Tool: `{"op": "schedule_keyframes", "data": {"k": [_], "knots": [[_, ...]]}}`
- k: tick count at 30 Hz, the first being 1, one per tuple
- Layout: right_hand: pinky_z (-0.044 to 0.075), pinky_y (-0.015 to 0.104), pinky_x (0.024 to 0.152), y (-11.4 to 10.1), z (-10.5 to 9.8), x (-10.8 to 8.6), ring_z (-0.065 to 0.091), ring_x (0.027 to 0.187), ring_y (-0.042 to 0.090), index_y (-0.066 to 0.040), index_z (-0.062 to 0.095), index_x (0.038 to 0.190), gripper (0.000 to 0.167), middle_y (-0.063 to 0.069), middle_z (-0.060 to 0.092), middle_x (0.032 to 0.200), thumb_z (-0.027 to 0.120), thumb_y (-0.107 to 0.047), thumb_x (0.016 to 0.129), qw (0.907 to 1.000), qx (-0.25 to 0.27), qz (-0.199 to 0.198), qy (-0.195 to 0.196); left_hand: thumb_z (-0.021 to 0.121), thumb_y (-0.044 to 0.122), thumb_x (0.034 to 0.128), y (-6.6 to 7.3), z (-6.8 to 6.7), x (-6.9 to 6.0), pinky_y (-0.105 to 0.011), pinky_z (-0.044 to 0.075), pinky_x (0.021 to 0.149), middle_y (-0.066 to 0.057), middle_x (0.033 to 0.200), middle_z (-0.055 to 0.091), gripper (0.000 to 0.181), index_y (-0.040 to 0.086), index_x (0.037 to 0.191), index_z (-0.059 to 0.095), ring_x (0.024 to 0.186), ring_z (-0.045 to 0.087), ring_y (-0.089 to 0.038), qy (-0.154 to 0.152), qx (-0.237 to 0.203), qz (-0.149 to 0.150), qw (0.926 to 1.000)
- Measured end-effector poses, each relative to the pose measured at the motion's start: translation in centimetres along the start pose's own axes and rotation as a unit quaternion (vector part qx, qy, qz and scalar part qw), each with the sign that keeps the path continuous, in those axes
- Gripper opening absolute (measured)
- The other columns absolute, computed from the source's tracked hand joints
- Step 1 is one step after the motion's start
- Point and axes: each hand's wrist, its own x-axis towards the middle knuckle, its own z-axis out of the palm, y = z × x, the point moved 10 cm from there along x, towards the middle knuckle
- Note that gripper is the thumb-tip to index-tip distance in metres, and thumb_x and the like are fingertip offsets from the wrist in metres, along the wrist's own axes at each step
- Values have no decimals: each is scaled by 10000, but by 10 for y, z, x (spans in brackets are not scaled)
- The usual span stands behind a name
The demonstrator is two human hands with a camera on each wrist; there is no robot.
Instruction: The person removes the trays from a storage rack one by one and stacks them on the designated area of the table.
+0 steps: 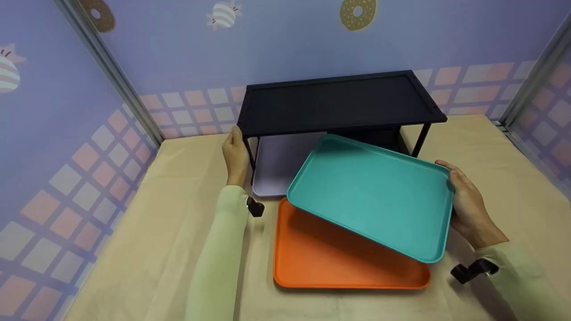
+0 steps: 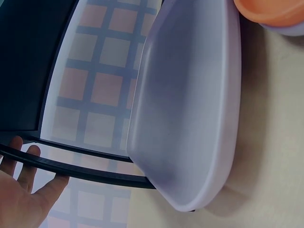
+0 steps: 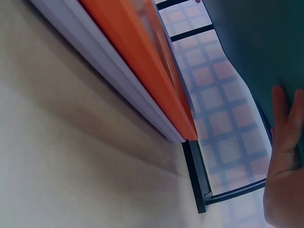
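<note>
In the head view, my left hand [image 1: 236, 158] grips the front left corner of a black two-level rack [image 1: 339, 102]; the left wrist view shows its fingers around a dark leg. My right hand [image 1: 470, 203] holds a teal tray [image 1: 374, 196] by its right edge, fingers under it in the right wrist view. The tray is tilted, its far left part near the rack's front opening. Below it, an orange tray [image 1: 339, 258] lies on a lavender tray [image 3: 111, 71]. Another lavender tray [image 1: 281, 165] sits in the rack's lower left, partly hidden by the teal one.
A beige cloth [image 1: 169, 232] covers the table. Patterned wall panels [image 1: 285, 49] stand behind and at both sides, joined by metal posts [image 1: 111, 71]. The rack's front right leg [image 1: 420, 140] rises just behind the teal tray. A dark lower shelf [image 1: 372, 137] shows under the rack's top.
</note>
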Motion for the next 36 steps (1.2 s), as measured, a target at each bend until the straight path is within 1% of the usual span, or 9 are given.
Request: {"op": "schedule_keyframes", "data": {"k": [3,9,12,15,18,22,25,28,36], "knots": [[495,211,935,1,1,0,477,1253,84,-253,384,1539,482,-63,378,1469,350,-446,1099,10000,-19,9,-25,419,299,1116,-1,0,0,-278,356,772,27,720,307,449,159,694,349,766,393,-161,9,-15,0,10000],[480,214,940,7,3,1,452,1271,94,-271,365,1557,526,9,305,1550,350,-502,1084,9991,-386,149,-44,422,293,1114,-1,-1,0,-270,363,776,30,713,315,456,163,685,342,757,389,-149,33,-21,21,10000],[483,213,936,8,5,2,463,1263,87,-267,371,1557,531,-28,351,1512,358,-506,1082,9989,-435,185,-79,415,286,1116,1,-1,1,-277,362,782,14,726,317,448,152,694,345,768,391,-163,-4,-6,57,10000],[476,210,941,9,6,3,476,1254,73,-263,391,1546,517,-76,397,1461,366,-495,1084,9987,-466,154,-124,415,295,1116,1,-1,1,-263,391,828,-3,761,409,437,134,709,409,827,446,-160,-13,-24,60,10000],[472,209,944,11,8,5,489,1244,64,-261,399,1541,510,-74,396,1468,366,-489,1086,9983,-541,115,-196,413,305,1117,1,-1,1,-254,389,807,3,754,417,440,134,711,417,808,448,-141,-19,4,71,10000],[474,201,949,15,10,6,493,1251,51,-258,387,1546,514,-14,327,1556,355,-489,1088,9975,-625,112,-312,409,316,1119,2,-1,0,-271,296,671,42,678,284,467,158,685,337,655,313,-103,-52,47,95,9999],[480,196,944,18,11,7,498,1248,38,-268,386,1541,510,3,310,1572,352,-496,1086,9966,-735,144,-346,407,318,1119,3,0,-1,-280,252,639,64,664,248,473,168,678,318,615,247,-84,-49,75,103,9999],[479,198,940,20,11,7,495,1244,35,-281,390,1532,508,-10,343,1540,353,-512,1081,9949,-920,172,-370,409,303,1119,3,-1,-1,-282,262,650,61,667,253,471,168,677,321,622,257,-84,-23,112,122,9999],[475,215,940,26,15,7,481,1247,56,-232,341,1582,602,-24,379,1503,337,-551,1072,9888,-1391,346,-421,431,277,1112,3,-1,0,-283,336,733,59,679,273,461,175,672,339,694,345,-127,47,69,95,9999]]}}
